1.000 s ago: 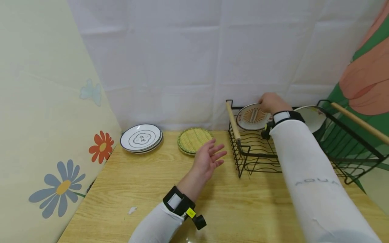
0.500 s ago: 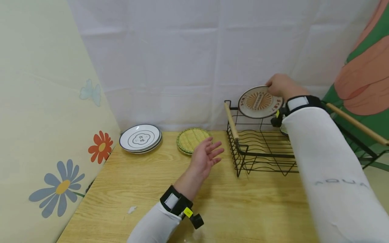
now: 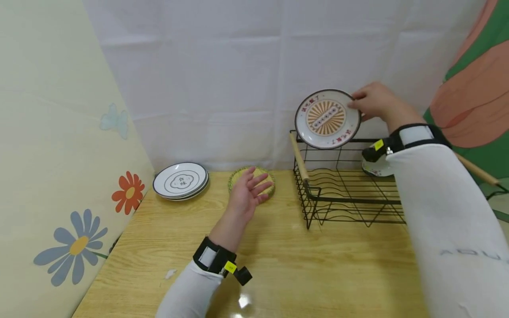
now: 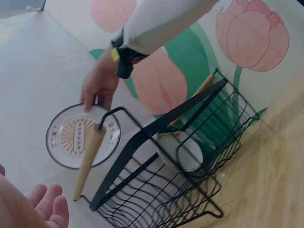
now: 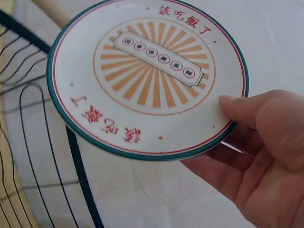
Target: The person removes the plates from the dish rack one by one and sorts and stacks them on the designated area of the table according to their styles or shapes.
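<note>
My right hand [image 3: 375,104] pinches the right edge of a white plate [image 3: 328,119] with an orange sunburst, red characters and a dark rim. Thumb on its face, fingers behind, it holds the plate tilted above the back of a black wire dish rack [image 3: 350,201]. The right wrist view shows this plate [image 5: 152,61] close up, its rim dark green. My left hand [image 3: 245,192] hovers palm up with loosely spread fingers, overlapping a round yellow-green woven mat [image 3: 234,179] in the head view. Nothing is in that hand.
A stack of white plates [image 3: 180,180] with dark blue rims lies at the table's back left. Another white dish [image 3: 377,165] stands in the rack, partly hidden by my right arm. Wooden handles [image 3: 299,157] rise at the rack's ends. A white cloth [image 3: 207,88] hangs behind.
My right hand has lifted the sunburst plate up out of the rack and then moved it a little left. My left hand has shifted slightly left, over the mat.
</note>
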Tool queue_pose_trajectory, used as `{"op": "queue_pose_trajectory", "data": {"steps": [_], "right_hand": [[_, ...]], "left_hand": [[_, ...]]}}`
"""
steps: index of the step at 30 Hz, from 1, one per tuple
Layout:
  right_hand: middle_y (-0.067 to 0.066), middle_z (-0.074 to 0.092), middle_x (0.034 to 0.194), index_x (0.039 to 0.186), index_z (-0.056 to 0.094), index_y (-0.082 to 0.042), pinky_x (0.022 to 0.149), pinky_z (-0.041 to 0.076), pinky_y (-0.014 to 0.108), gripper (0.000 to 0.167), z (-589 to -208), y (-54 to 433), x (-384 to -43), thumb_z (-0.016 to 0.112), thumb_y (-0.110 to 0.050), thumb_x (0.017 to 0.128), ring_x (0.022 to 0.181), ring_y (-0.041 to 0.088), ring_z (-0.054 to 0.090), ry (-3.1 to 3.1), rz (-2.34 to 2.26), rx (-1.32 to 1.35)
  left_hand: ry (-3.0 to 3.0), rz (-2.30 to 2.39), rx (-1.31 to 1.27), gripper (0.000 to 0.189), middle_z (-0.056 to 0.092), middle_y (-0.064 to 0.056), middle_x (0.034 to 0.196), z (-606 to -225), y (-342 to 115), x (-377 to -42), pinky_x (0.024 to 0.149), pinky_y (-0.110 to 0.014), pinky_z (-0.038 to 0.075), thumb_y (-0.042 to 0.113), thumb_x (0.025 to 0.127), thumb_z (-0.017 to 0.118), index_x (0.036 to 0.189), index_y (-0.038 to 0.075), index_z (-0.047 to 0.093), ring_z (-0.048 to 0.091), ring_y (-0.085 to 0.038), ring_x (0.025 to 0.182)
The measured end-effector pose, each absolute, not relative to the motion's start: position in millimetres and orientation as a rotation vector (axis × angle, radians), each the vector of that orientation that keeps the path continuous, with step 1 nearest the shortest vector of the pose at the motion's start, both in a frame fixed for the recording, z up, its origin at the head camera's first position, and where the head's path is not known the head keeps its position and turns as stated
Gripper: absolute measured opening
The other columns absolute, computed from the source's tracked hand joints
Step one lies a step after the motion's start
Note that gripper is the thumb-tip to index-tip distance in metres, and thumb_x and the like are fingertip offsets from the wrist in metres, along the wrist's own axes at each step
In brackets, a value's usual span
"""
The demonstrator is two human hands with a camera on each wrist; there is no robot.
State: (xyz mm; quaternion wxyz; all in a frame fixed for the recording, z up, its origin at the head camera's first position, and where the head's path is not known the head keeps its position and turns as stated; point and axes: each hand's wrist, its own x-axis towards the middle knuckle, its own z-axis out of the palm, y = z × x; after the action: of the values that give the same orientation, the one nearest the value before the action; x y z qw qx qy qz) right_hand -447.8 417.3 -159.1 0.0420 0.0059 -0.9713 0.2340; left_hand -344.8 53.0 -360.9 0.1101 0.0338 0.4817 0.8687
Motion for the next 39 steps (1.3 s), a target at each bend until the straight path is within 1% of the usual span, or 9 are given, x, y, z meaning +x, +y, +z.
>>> {"op": "queue_pose_trajectory", "data": {"steps": [2,6,8,10,13,16,26,34,39], "right_hand": [[0.031,0.047,0.141,0.156,0.034,0.006,0.077,0.064,0.035,0.062,-160.8,417.8,-444.2,0.049,-0.031,0.108,0.097,0.027,0.066,-2.927,0.878,0.018],[0.005,0.061,0.113,0.157,0.038,0.000,0.077,0.063,0.029,0.063,-166.0,417.1,-437.2,0.054,-0.033,0.106,0.085,0.008,0.066,-2.794,1.222,-0.007],[-0.004,0.064,0.099,0.150,0.049,-0.006,0.075,0.063,0.028,0.053,-168.7,415.4,-433.9,0.059,-0.032,0.104,0.080,0.007,0.068,-2.700,1.410,-0.013],[-0.006,0.067,0.090,0.134,0.061,-0.009,0.071,0.063,0.028,0.038,-171.0,412.4,-430.2,0.064,-0.029,0.102,0.077,0.009,0.070,-2.591,1.607,-0.011],[-0.004,0.070,0.084,0.108,0.069,-0.013,0.066,0.063,0.029,0.015,-174.7,405.3,-424.1,0.070,-0.024,0.098,0.074,0.013,0.071,-2.419,1.864,-0.017],[-0.002,0.072,0.084,0.100,0.072,-0.016,0.064,0.062,0.029,0.008,-180.1,395.4,-416.8,0.074,-0.023,0.095,0.072,0.014,0.070,-2.299,2.008,-0.047],[-0.003,0.074,0.078,0.102,0.073,-0.021,0.055,0.056,0.021,0.007,-216.7,359.6,-378.0,0.070,-0.026,0.099,0.062,0.009,0.068,-2.234,2.063,0.005],[0.005,0.077,0.084,0.112,0.076,-0.018,0.056,0.059,0.023,0.018,-247.9,330.8,-346.9,0.061,-0.015,0.103,0.065,0.013,0.073,-2.088,2.266,0.290],[0.004,0.078,0.090,0.122,0.071,-0.011,0.060,0.060,0.023,0.022,-266.3,310.6,-331.1,0.060,-0.015,0.104,0.069,0.012,0.074,-2.015,2.331,0.300]], "left_hand": [[1.441,2.559,0.106,0.051,0.060,-0.020,0.146,-358.9,47.7,-347.6,0.077,-0.031,0.055,0.027,0.107,0.040,0.157,0.017,0.039,0.074,-0.016,0.097],[1.508,2.542,0.122,0.051,0.062,-0.022,0.143,-355.0,38.7,-352.2,0.072,-0.030,0.055,0.026,0.106,0.041,0.156,0.016,0.041,0.075,-0.015,0.089],[1.557,2.517,0.139,0.050,0.064,-0.021,0.140,-353.4,33.9,-354.3,0.071,-0.030,0.055,0.027,0.106,0.041,0.156,0.016,0.041,0.075,-0.015,0.087],[1.595,2.495,0.151,0.050,0.069,-0.019,0.133,-351.4,28.8,-355.9,0.070,-0.029,0.055,0.028,0.107,0.041,0.155,0.017,0.042,0.075,-0.016,0.085],[1.644,2.469,0.181,0.050,0.076,-0.010,0.116,-346.8,20.6,-356.7,0.068,-0.028,0.055,0.029,0.107,0.041,0.156,0.018,0.040,0.075,-0.015,0.081],[1.667,2.454,0.220,0.052,0.078,0.000,0.100,-341.3,12.9,-355.4,0.065,-0.027,0.053,0.029,0.107,0.040,0.158,0.019,0.038,0.074,-0.013,0.075],[1.701,2.449,0.307,0.052,0.071,0.006,0.068,-324.2,3.7,-343.4,0.061,-0.025,0.051,0.028,0.107,0.040,0.158,0.019,0.037,0.061,-0.007,0.051],[1.703,2.450,0.377,0.051,0.068,0.005,0.064,-313.5,2.4,-329.7,0.058,-0.024,0.051,0.031,0.107,0.040,0.157,0.019,0.039,0.057,-0.008,0.047],[1.697,2.441,0.410,0.051,0.068,0.004,0.062,-310.8,3.4,-322.4,0.053,-0.023,0.050,0.034,0.108,0.039,0.156,0.018,0.040,0.054,-0.009,0.046]]}}
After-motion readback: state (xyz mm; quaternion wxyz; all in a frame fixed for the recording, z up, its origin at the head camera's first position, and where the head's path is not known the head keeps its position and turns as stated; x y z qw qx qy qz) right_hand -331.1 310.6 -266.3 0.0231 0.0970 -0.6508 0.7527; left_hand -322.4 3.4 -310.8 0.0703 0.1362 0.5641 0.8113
